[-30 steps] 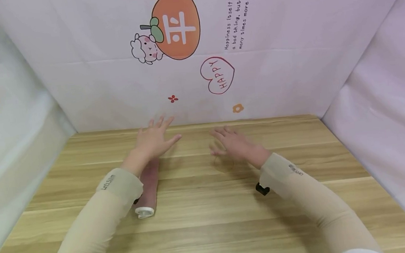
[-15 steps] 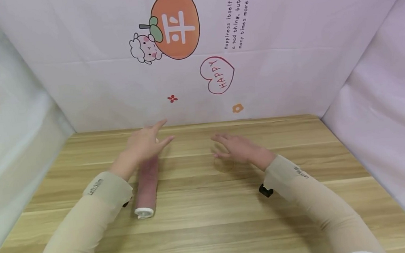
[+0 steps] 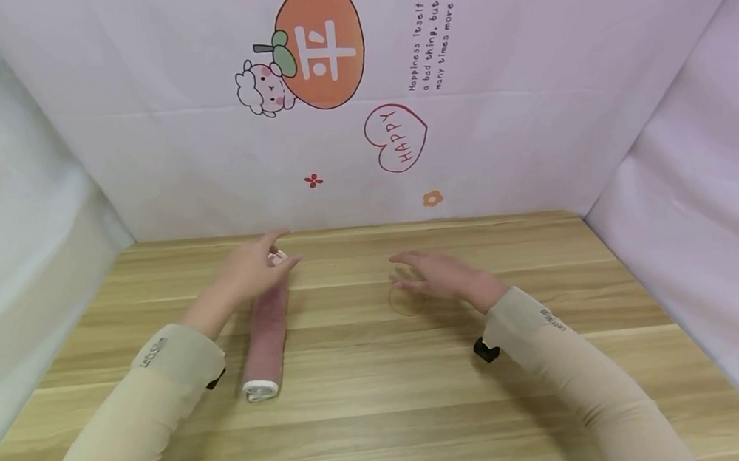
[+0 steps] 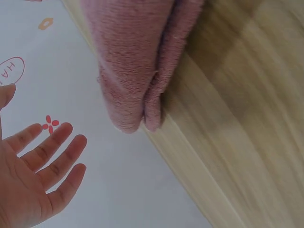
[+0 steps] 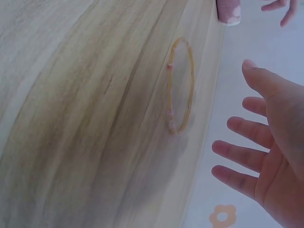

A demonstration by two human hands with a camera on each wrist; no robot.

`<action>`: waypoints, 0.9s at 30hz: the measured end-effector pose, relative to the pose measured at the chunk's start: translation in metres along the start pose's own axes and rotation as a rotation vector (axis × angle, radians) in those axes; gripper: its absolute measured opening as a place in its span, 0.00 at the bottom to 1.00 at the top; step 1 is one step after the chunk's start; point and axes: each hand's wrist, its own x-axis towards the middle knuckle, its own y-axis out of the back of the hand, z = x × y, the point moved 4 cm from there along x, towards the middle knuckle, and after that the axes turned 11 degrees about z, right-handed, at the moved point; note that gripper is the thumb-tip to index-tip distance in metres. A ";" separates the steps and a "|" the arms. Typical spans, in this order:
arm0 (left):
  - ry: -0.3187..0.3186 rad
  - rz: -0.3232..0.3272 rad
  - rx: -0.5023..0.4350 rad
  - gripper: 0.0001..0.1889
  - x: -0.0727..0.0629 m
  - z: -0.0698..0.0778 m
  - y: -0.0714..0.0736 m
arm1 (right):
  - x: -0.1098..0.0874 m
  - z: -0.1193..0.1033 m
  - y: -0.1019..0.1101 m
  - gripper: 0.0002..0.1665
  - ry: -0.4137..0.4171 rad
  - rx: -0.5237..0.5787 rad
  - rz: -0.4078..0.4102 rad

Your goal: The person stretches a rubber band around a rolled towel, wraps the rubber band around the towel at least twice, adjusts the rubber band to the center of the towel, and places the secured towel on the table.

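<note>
Wd-grain tbl (image 3: 373, 408) w/ wht printed cloth (image 3: 346, 129) behind.

On the white cloth (image 3: 560, 56) I see a red-outlined heart (image 3: 397, 139) with the word HAPPY. Above the heart, to its left, are an orange fruit (image 3: 323, 46) and a sheep (image 3: 265, 90); to its right, dark lettering (image 3: 433, 31). Below the heart are a red flower (image 3: 314, 181) to the left, an orange flower (image 3: 432, 198) slightly to the right, and, lower, the wooden worktop (image 3: 370, 379).
</note>
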 end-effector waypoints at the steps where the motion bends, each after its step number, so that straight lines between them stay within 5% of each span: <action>1: 0.003 0.002 -0.006 0.38 0.000 -0.001 0.000 | 0.000 0.001 0.000 0.38 -0.008 0.010 0.002; 17: 0.079 0.016 -0.183 0.30 -0.012 -0.023 0.000 | 0.003 0.018 -0.004 0.25 -0.118 0.243 0.068; 27: 0.184 -0.057 -0.218 0.34 -0.020 -0.036 -0.005 | 0.002 0.031 -0.008 0.16 -0.188 0.302 0.106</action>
